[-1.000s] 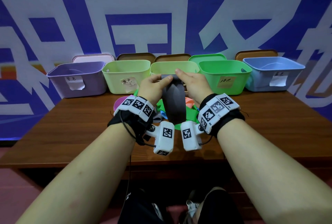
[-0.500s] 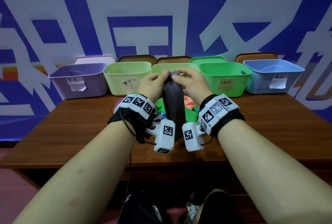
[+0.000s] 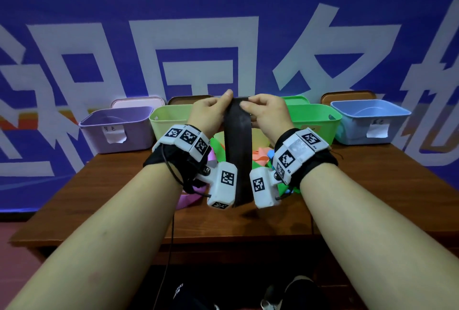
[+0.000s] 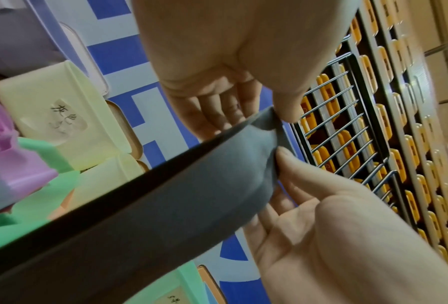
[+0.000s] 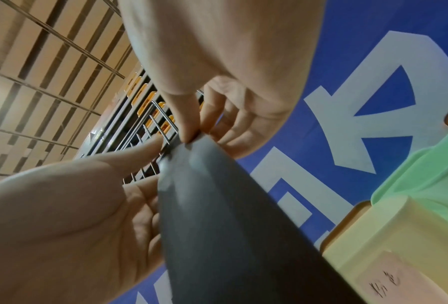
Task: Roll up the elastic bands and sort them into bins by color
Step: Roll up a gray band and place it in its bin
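Note:
A dark grey elastic band (image 3: 237, 150) hangs straight down between my wrists, above the table. My left hand (image 3: 223, 101) pinches its top left corner and my right hand (image 3: 248, 106) pinches the top right corner. In the left wrist view the left hand (image 4: 277, 115) has its thumb on the band (image 4: 165, 195), with the right hand (image 4: 282, 156) just below. In the right wrist view the right hand (image 5: 191, 131) nips the band (image 5: 230, 216) at its tip beside the left hand (image 5: 160, 148). The band's lower end reaches down past the wrist cameras.
A row of bins lines the back of the wooden table (image 3: 124, 198): purple (image 3: 116, 123), light green (image 3: 169, 120), green (image 3: 313, 120) and blue (image 3: 367, 118). A pile of loose coloured bands (image 3: 260, 158) lies behind the hanging band. A blue banner stands behind.
Both hands have risen from bin-front height to above the bin rims. The grey band has drawn out from a bunched loop into a long flat strip.

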Demonstrator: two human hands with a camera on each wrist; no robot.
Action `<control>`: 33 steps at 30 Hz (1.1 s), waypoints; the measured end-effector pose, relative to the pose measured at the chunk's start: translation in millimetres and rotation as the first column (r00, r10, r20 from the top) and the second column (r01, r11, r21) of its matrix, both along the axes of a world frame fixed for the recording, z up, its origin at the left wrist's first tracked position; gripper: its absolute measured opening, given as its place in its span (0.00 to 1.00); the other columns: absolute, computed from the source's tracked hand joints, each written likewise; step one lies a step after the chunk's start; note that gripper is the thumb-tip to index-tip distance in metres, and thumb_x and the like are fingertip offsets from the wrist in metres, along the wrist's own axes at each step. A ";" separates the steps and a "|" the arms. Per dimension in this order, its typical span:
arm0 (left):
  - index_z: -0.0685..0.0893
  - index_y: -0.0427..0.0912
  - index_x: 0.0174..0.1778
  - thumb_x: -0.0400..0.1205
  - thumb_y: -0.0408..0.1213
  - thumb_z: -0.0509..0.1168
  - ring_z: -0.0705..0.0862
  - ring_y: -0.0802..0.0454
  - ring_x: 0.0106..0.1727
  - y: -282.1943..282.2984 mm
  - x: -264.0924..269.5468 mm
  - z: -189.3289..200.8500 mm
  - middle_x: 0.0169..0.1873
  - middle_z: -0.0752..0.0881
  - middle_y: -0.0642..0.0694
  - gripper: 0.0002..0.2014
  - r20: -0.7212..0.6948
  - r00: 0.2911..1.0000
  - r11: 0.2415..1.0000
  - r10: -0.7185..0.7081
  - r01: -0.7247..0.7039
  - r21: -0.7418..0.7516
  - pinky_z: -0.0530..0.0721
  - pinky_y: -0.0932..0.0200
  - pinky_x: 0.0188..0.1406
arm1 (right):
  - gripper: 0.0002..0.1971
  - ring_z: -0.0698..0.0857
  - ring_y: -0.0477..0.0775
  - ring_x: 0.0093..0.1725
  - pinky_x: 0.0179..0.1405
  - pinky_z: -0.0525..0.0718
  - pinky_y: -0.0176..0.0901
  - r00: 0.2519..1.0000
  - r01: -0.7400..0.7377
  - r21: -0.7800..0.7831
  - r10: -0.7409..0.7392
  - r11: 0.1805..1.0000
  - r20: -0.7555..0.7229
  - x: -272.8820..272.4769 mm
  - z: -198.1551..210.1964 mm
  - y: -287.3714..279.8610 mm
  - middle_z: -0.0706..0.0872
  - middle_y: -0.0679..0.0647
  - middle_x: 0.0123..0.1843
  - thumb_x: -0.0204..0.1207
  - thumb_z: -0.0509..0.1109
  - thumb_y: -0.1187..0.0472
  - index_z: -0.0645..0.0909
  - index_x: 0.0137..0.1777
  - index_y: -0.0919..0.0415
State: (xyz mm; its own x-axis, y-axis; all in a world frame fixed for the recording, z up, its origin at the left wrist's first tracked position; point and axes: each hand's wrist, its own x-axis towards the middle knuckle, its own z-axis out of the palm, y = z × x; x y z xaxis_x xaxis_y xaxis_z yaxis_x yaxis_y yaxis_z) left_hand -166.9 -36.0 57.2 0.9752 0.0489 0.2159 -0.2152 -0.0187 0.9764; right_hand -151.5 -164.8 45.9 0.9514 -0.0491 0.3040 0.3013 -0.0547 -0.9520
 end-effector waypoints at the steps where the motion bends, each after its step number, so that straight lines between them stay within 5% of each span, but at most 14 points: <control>1: 0.84 0.34 0.50 0.82 0.46 0.66 0.82 0.42 0.43 -0.1 -2.0 5.4 0.44 0.84 0.32 0.15 0.012 1.000 1.000 -0.013 0.013 -0.003 0.85 0.49 0.48 | 0.04 0.88 0.60 0.44 0.45 0.87 0.51 1.000 0.011 -0.004 -0.011 1.000 0.009 -2.2 6.1 -0.8 0.88 0.60 0.43 0.76 0.71 0.66 0.82 0.41 0.59; 4: 0.85 0.37 0.52 0.82 0.35 0.67 0.85 0.46 0.44 1.3 -7.1 20.0 0.46 0.86 0.38 0.07 0.078 0.997 1.000 -0.006 0.005 0.018 0.86 0.54 0.45 | 0.03 0.88 0.56 0.38 0.38 0.86 0.45 1.000 -0.030 0.029 0.030 0.999 0.004 -11.8 24.2 -3.8 0.87 0.59 0.39 0.77 0.71 0.66 0.82 0.42 0.62; 7: 0.87 0.35 0.51 0.81 0.32 0.67 0.86 0.46 0.46 1.6 -14.1 34.5 0.43 0.88 0.39 0.06 0.101 0.995 1.000 0.013 -0.012 -0.011 0.86 0.55 0.48 | 0.08 0.88 0.55 0.39 0.38 0.86 0.42 0.997 -0.079 0.062 0.077 0.995 0.026 -19.6 38.8 -3.9 0.88 0.59 0.43 0.77 0.71 0.65 0.82 0.54 0.66; 10: 0.85 0.36 0.48 0.82 0.31 0.66 0.85 0.51 0.38 0.1 -21.9 48.4 0.37 0.86 0.43 0.04 0.102 0.995 0.998 -0.007 0.013 -0.056 0.86 0.64 0.36 | 0.13 0.88 0.54 0.43 0.38 0.85 0.40 0.996 -0.060 0.090 0.054 0.994 0.070 -26.4 50.9 -2.9 0.88 0.60 0.48 0.77 0.71 0.66 0.81 0.60 0.69; 15: 0.86 0.35 0.46 0.82 0.33 0.67 0.84 0.51 0.34 1.5 -30.7 59.9 0.35 0.85 0.43 0.05 0.100 0.995 0.999 -0.029 0.032 -0.031 0.83 0.63 0.32 | 0.08 0.86 0.48 0.38 0.30 0.83 0.36 0.994 -0.057 0.103 0.047 0.993 0.097 -36.5 64.0 -4.7 0.86 0.56 0.43 0.76 0.71 0.68 0.82 0.55 0.66; 18: 0.84 0.40 0.40 0.82 0.34 0.66 0.82 0.47 0.36 2.2 -33.6 62.6 0.37 0.84 0.39 0.05 0.074 0.996 0.998 -0.044 0.047 -0.040 0.82 0.62 0.32 | 0.07 0.86 0.49 0.38 0.34 0.82 0.38 0.994 -0.040 0.054 0.035 0.998 0.099 -38.5 65.4 -5.3 0.87 0.55 0.43 0.76 0.72 0.65 0.85 0.53 0.63; 21: 0.84 0.41 0.40 0.83 0.35 0.66 0.80 0.49 0.34 3.0 -34.0 62.0 0.37 0.82 0.40 0.06 0.058 0.998 0.998 -0.032 0.035 -0.053 0.82 0.64 0.29 | 0.03 0.86 0.49 0.40 0.34 0.83 0.37 0.995 -0.048 0.058 0.042 0.997 0.092 -39.7 65.4 -6.4 0.88 0.55 0.42 0.78 0.71 0.62 0.85 0.44 0.58; 25: 0.84 0.37 0.45 0.82 0.33 0.66 0.84 0.49 0.38 0.9 -32.3 59.7 0.41 0.85 0.39 0.04 0.056 0.997 0.996 -0.055 0.059 -0.066 0.84 0.66 0.31 | 0.03 0.88 0.55 0.46 0.38 0.85 0.40 0.995 -0.047 0.043 0.044 0.998 0.086 -38.1 63.3 -8.8 0.88 0.57 0.47 0.78 0.70 0.63 0.84 0.45 0.55; 33: 0.86 0.41 0.43 0.80 0.31 0.69 0.87 0.53 0.37 1.2 -21.3 52.6 0.38 0.88 0.44 0.02 0.080 0.996 0.997 -0.040 0.045 -0.057 0.86 0.64 0.37 | 0.06 0.89 0.56 0.42 0.40 0.88 0.42 0.997 -0.016 0.017 0.015 1.000 0.077 -31.9 59.4 -7.6 0.89 0.60 0.43 0.80 0.68 0.64 0.85 0.43 0.61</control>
